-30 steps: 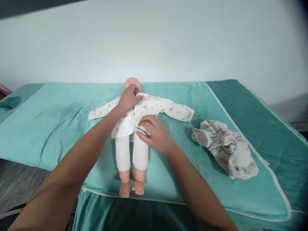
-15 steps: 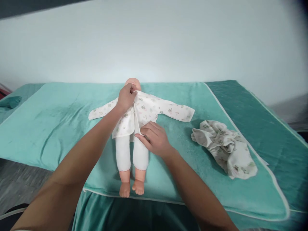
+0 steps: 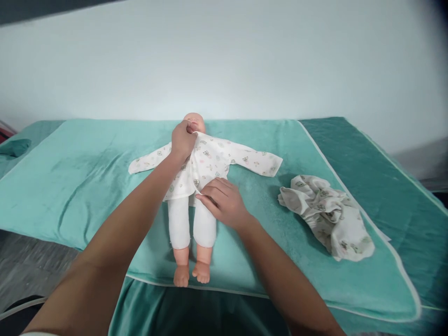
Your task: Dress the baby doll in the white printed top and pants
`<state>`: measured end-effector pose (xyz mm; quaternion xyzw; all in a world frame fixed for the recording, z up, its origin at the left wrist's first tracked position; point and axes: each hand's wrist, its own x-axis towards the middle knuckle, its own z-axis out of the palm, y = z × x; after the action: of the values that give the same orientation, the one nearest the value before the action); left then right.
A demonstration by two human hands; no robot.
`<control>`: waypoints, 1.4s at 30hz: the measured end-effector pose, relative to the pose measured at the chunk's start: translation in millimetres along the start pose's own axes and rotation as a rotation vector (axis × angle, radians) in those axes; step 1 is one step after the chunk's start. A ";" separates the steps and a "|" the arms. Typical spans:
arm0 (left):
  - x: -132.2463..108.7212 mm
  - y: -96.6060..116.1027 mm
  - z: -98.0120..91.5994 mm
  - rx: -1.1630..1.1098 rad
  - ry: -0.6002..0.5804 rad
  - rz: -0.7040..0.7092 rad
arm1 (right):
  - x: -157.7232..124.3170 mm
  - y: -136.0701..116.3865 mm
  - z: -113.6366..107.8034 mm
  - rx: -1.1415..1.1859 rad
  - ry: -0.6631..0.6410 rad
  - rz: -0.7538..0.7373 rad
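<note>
A baby doll (image 3: 181, 224) lies on its back, feet toward me, with white cloth legs and bare plastic feet. It wears a white printed baby shirt (image 3: 212, 154), both sleeves stretched out sideways. Near the doll's neck, my left hand (image 3: 184, 137) pinches the top of the shirt's front edge. Lower down, my right hand (image 3: 226, 200) is closed on the bottom corner of the front panel at the doll's waist. The two front panels overlap along the doll's middle. My left hand and forearm hide part of the chest and one shoulder.
Crumpled printed baby clothing (image 3: 329, 214) lies to the right of the doll. Beneath everything is a light green padded mat (image 3: 91, 186) with white piping, over a darker green cover (image 3: 388, 196). A pale wall (image 3: 224, 60) rises behind the bed.
The right front panel of the shirt has moved left and now lies flatter over the other panel. My left hand has shifted slightly left, showing more of the doll's face.
</note>
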<state>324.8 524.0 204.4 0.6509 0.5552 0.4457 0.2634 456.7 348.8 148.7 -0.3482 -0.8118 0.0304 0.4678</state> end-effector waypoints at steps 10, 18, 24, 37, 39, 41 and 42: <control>1.7 -8.4 1.4 0.006 -0.018 0.033 | -4.0 49.4 -14.8 0.001 0.301 0.557; -7.9 -6.3 -4.1 0.002 -0.114 0.109 | -49.7 149.5 -52.9 -0.371 0.522 1.091; -18.4 -14.5 -8.6 0.057 -0.162 0.163 | -41.3 178.8 -57.5 -0.271 0.588 1.070; -64.2 -3.7 -29.3 0.251 -0.268 0.232 | -13.3 159.9 -41.6 -0.357 0.220 0.580; -82.5 -4.0 -36.1 0.274 -0.288 0.250 | -9.8 148.7 -31.1 -0.329 0.075 0.537; -105.4 -4.7 -42.8 0.291 -0.291 0.277 | -8.7 144.1 -25.9 -0.348 -0.006 0.544; -117.9 -5.0 -45.7 0.300 -0.290 0.296 | -9.1 143.9 -25.2 -0.368 -0.020 0.565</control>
<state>284.1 405.4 187.5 0.8141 0.4700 0.2941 0.1728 556.6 445.2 102.1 -0.6376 -0.6797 0.0153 0.3623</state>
